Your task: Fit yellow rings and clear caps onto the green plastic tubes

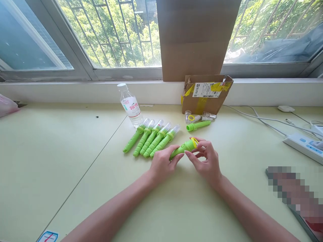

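Note:
My left hand (165, 159) is closed around the lower part of a green plastic tube (186, 146), which tilts up to the right above the table. At its threaded upper end, the fingers of my right hand (205, 161) pinch a yellow ring (194, 142); the ring touches the tube's mouth. Left of my hands, several similar green tubes with clear caps (151, 139) lie side by side. Beyond my right hand rests another green tube (199, 125) without a cap. Clear caps (209, 115) and a second yellow ring (191, 118) lie just behind it.
A water bottle (130, 106) stands behind the row of tubes. An open cardboard box (205, 95) sits against the window ledge. At the right are cables (264, 117), a power strip (304, 146) and a pixelated flat device (295, 198). A seam (83, 176) crosses the table (45, 161).

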### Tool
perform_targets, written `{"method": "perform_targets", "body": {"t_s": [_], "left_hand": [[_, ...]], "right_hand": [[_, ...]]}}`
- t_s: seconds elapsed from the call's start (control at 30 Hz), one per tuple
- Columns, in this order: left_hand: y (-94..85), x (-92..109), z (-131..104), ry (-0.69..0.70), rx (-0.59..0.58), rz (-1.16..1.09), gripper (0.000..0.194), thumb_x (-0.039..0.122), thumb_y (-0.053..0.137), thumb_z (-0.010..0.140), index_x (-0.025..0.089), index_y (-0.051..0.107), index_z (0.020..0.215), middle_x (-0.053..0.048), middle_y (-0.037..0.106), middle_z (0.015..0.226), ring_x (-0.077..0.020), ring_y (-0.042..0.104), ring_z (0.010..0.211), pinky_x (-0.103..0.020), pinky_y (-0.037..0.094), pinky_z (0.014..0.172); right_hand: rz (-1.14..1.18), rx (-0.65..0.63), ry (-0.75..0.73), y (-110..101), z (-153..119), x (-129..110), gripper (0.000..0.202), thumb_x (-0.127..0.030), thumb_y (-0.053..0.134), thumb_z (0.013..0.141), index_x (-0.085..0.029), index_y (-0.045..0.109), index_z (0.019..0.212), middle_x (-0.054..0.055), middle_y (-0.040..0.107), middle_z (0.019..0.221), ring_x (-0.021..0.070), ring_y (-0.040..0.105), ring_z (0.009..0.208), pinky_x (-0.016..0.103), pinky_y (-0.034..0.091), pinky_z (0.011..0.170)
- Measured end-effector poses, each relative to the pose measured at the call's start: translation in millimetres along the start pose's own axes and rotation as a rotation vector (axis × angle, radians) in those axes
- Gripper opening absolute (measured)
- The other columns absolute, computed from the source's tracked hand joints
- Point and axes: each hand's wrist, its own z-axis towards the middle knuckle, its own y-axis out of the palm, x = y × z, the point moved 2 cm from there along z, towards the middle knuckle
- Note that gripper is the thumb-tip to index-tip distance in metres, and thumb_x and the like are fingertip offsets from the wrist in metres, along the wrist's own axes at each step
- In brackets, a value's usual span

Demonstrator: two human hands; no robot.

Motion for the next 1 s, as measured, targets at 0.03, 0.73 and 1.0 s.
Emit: {"method": "perform_targets", "body": {"t_s": [0.03,0.73,1.0], "left_hand": [[-0.2,0,0,-0.015,-0.014,-0.016,0.025,0.035,0.054,0.09,0.018,0.06,0.107,-0.001,0.07,0.076,-0.0103,0.056,0.053,-0.023,0.044,0.056],[2.4,2,2,-0.073,-0.013,0.047,0.028,0.039,0.051,0.09,0.017,0.06,0.103,0.001,0.063,0.067,-0.0092,0.046,0.046,-0.022,0.038,0.05],[4.4,5,0,0.019,-0.054,0.093,0.023,0.035,0.054,0.09,0.017,0.06,0.103,-0.001,0.069,0.077,-0.0092,0.052,0.048,-0.022,0.038,0.049]], "right_hand": [[-0.011,-0.023,-0.016,1,-1,0,0.025,-0.026,0.069,0.079,-0.023,0.045,0.086,0.006,0.059,0.112,0.0116,0.066,0.064,0.024,0.055,0.048],[0.142,0.172,0.379,-3,3,13,0.026,-0.045,0.055,0.088,-0.019,0.055,0.086,0.001,0.061,0.077,0.0164,0.067,0.065,0.027,0.057,0.049],[0.165,0.134,0.312,-2,2,10,0.026,-0.045,0.054,0.089,-0.02,0.059,0.094,0.003,0.063,0.084,0.0153,0.064,0.07,0.027,0.058,0.052]]}}
